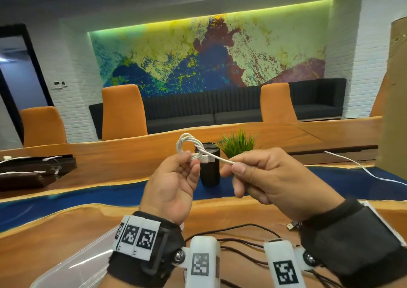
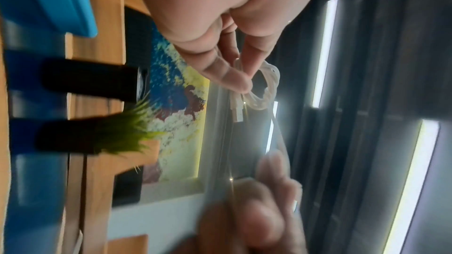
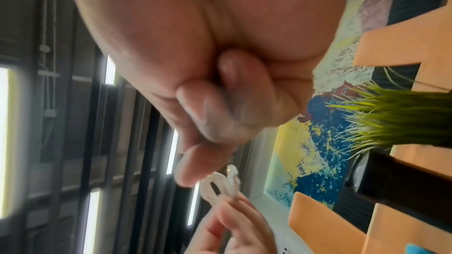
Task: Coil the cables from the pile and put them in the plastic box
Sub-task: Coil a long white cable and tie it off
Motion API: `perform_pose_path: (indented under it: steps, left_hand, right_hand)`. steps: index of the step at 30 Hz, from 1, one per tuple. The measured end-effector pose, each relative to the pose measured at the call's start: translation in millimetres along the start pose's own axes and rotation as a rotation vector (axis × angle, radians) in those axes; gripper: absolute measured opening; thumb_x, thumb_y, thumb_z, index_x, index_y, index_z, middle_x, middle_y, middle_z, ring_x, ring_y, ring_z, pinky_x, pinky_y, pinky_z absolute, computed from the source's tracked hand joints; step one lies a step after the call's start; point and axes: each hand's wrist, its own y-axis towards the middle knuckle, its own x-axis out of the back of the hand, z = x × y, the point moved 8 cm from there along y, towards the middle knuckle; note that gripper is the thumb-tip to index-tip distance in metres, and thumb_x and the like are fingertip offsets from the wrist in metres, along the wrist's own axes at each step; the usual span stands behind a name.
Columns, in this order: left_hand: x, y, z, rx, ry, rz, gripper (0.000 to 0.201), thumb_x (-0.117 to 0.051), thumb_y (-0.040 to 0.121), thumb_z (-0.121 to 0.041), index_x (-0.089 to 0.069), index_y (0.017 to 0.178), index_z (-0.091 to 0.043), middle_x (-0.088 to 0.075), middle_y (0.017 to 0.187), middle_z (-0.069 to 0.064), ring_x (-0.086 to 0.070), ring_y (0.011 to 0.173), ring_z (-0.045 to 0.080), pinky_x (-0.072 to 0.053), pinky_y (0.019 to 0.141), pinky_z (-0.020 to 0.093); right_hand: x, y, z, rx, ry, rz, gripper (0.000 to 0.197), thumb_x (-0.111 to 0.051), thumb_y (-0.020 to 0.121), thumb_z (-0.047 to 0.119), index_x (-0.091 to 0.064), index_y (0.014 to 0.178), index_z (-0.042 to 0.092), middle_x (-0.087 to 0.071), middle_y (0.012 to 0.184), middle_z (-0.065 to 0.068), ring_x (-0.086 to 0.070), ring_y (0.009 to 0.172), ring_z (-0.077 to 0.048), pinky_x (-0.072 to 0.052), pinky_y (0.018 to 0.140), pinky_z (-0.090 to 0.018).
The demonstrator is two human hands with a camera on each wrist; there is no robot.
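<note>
Both hands are raised above the table. My left hand pinches a small coil of white cable between thumb and fingertips, and a white USB plug sticks out to the right of the coil. My right hand pinches the free end of the same white cable, drawn taut from the coil. The coil shows below the left fingers in the left wrist view, and again as a blurred coil in the right wrist view. The clear plastic box lies at the lower left. Black cables lie on the table under my wrists.
A black cylinder and a green potted plant stand on the blue strip behind my hands. Another white cable trails over the table at right. Dark cases lie at left. Orange chairs line the far side.
</note>
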Motion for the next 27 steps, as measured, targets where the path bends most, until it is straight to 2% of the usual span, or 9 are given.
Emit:
perform_pose_path:
  steps: [4, 8, 11, 13, 16, 19, 23, 25, 27]
  left_hand:
    - [-10, -4, 1, 0.122, -0.135, 0.079, 0.017, -0.066, 0.082, -0.007, -0.064, 0.098, -0.001, -0.066, 0.084, 0.010, -0.066, 0.068, 0.012, -0.057, 0.058, 0.016]
    - [-20, -15, 15, 0.222, 0.163, 0.209, 0.026, -0.071, 0.071, -0.014, -0.066, 0.094, -0.004, -0.061, 0.073, 0.006, -0.058, 0.052, 0.007, -0.049, 0.044, 0.015]
    - [-22, -15, 17, 0.061, 0.698, 0.274, 0.007, -0.070, 0.082, -0.016, -0.068, 0.088, -0.013, -0.063, 0.073, 0.003, -0.051, 0.058, 0.009, -0.038, 0.048, 0.021]
    - [-27, -17, 14, -0.112, 0.935, 0.278, 0.003, -0.067, 0.089, -0.016, -0.070, 0.088, -0.017, -0.070, 0.079, 0.001, -0.058, 0.069, 0.014, -0.045, 0.059, 0.028]
    - [-34, -21, 12, -0.225, 0.924, 0.267, 0.004, -0.064, 0.092, -0.014, -0.067, 0.090, -0.013, -0.075, 0.088, 0.007, -0.070, 0.087, 0.026, -0.058, 0.076, 0.039]
    - [-31, -21, 9, -0.218, 0.789, 0.240, 0.009, -0.065, 0.092, -0.014, -0.064, 0.094, -0.005, -0.075, 0.084, 0.009, -0.070, 0.078, 0.022, -0.056, 0.066, 0.032]
    - [-27, -21, -8, -0.472, 0.930, 0.156, 0.007, -0.070, 0.090, -0.019, -0.066, 0.087, -0.015, -0.072, 0.078, 0.005, -0.065, 0.068, 0.017, -0.052, 0.059, 0.030]
    - [-33, -27, -12, -0.572, 0.975, 0.163, 0.007, -0.071, 0.090, -0.018, -0.067, 0.085, -0.016, -0.071, 0.075, 0.005, -0.066, 0.066, 0.022, -0.056, 0.056, 0.036]
    - [-42, -35, -13, -0.619, 0.975, 0.214, 0.003, -0.071, 0.089, -0.016, -0.068, 0.087, -0.016, -0.070, 0.073, 0.005, -0.066, 0.063, 0.024, -0.057, 0.053, 0.039]
  right_hand:
    - [-12, 4, -21, -0.081, -0.218, 0.091, 0.026, -0.050, 0.100, 0.019, -0.073, 0.109, 0.026, -0.061, 0.074, 0.005, -0.047, 0.062, -0.015, -0.042, 0.053, -0.023]
    - [3, 9, -39, -0.147, -0.402, -0.091, 0.020, -0.060, 0.096, 0.019, -0.076, 0.101, 0.030, -0.064, 0.072, 0.009, -0.055, 0.065, -0.004, -0.051, 0.060, -0.022]
    - [26, 8, -30, -0.077, -0.449, -0.342, 0.014, -0.065, 0.093, 0.019, -0.077, 0.093, 0.026, -0.065, 0.064, 0.012, -0.057, 0.058, -0.003, -0.048, 0.056, -0.022]
    - [31, 6, -22, -0.045, -0.329, -0.409, 0.012, -0.067, 0.091, 0.017, -0.077, 0.092, 0.024, -0.067, 0.063, 0.008, -0.058, 0.054, -0.004, -0.048, 0.053, -0.017]
    - [28, 4, -12, -0.022, -0.184, -0.411, 0.011, -0.067, 0.090, 0.014, -0.077, 0.091, 0.019, -0.072, 0.075, -0.005, -0.060, 0.058, -0.007, -0.051, 0.054, -0.018]
    - [22, 3, -12, -0.063, -0.127, -0.307, 0.014, -0.068, 0.089, 0.012, -0.078, 0.092, 0.020, -0.074, 0.084, -0.003, -0.065, 0.070, -0.013, -0.056, 0.061, -0.024]
    - [23, 3, -2, 0.021, -0.246, -0.282, 0.017, -0.070, 0.086, 0.031, -0.074, 0.102, 0.029, -0.071, 0.100, 0.009, -0.064, 0.095, -0.008, -0.055, 0.085, -0.033]
    - [19, 3, 9, 0.106, -0.428, -0.294, 0.032, -0.068, 0.078, 0.051, -0.070, 0.105, 0.034, -0.063, 0.105, 0.018, -0.057, 0.102, -0.001, -0.051, 0.086, -0.027]
    - [9, 3, 14, 0.148, -0.620, -0.304, 0.031, -0.066, 0.078, 0.054, -0.068, 0.103, 0.036, -0.059, 0.101, 0.020, -0.054, 0.098, 0.000, -0.049, 0.081, -0.024]
